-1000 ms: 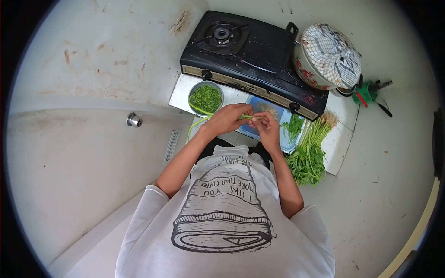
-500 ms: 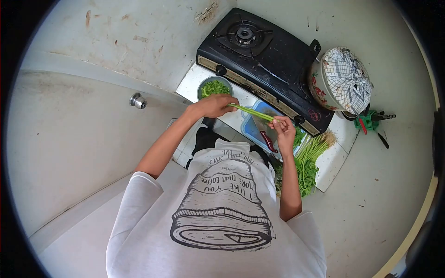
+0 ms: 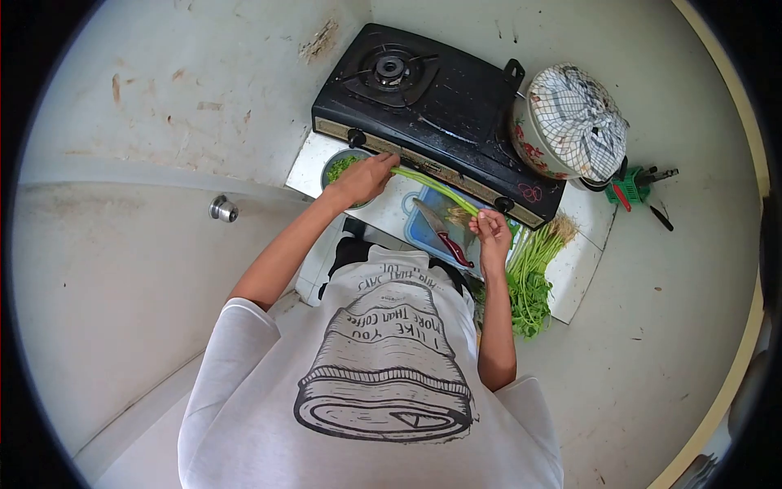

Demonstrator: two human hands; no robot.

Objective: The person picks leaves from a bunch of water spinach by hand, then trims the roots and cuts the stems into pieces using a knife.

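Long green stems (image 3: 440,187) stretch between my two hands, in front of the stove. My left hand (image 3: 368,178) is closed on their left end, above a grey bowl (image 3: 327,173) of chopped greens (image 3: 340,167). My right hand (image 3: 491,232) pinches the other end with its fingertips. Below the stems lies a blue plastic tray or lid (image 3: 419,234), with a red-handled knife (image 3: 453,247) on it, blade toward the upper left. A bunch of leafy greens with roots (image 3: 533,277) rests on the white counter (image 3: 580,281) to the right of my right hand.
A black gas stove (image 3: 456,106) stands behind the hands. At its right end sits a floral pot (image 3: 529,147) covered by a checked cloth (image 3: 578,114). A green holder (image 3: 629,189) with utensils is further right. A round metal knob (image 3: 223,209) is at the left.
The view has shifted, so the stove and counter appear further left. My left hand has moved up toward the stove edge, and more of the knife blade shows.
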